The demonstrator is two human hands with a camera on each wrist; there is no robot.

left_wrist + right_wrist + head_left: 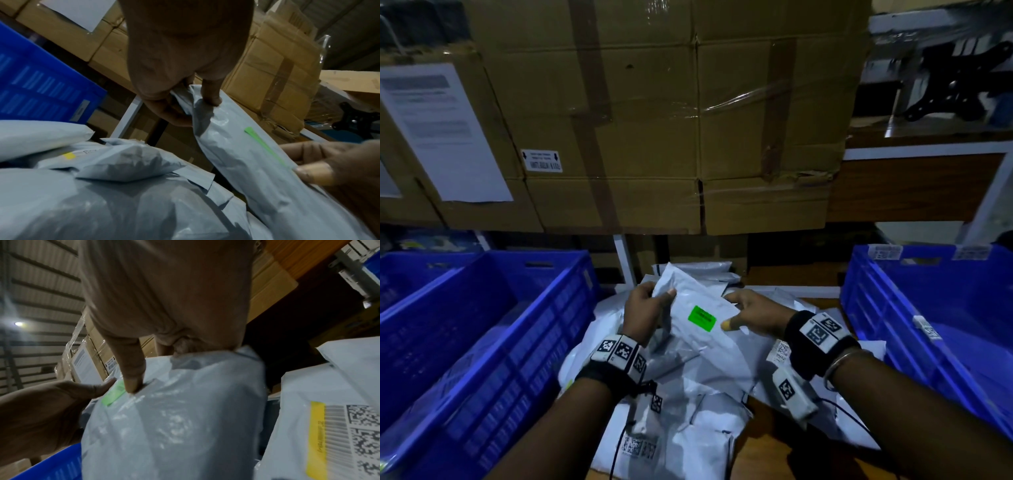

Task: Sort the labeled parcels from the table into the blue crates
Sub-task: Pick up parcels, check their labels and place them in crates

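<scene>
Step in hand: one parcel (698, 308) is up off the pile (688, 394) at table centre, held between both hands w/ its green label (702, 318) facing up. Looks like the read-the-label stage, i.e. picked but not yet routed.

Left hand (645, 313) pinches the parcel's far-left corner, thumb on top, fingers curled under; left wrist view shows the film bunched in that pinch. Right hand (751, 313) clamps the right edge, thumb pressing the top face just beside the label, other fingers hidden beneath. Parcel is tilted, near end resting on or just above the pile; can't tell which.

Left crate (493, 342) sits just left of the pile, w/ another blue one further left. Right crate (928, 329) sits just right. Which crate takes green isn't shown; the tags on the right crate's rim are too small to read.

Next move, as I judge it: match label colour to a crate, let one hand go, swing the parcel sideways over the rim w/ the other, drop it in. Film is thin and slack, so contents prob. sag; a corner pinch alone may slip. Other parcels in the pile carry yellow labels (316, 439), so sorting is far from done.
</scene>
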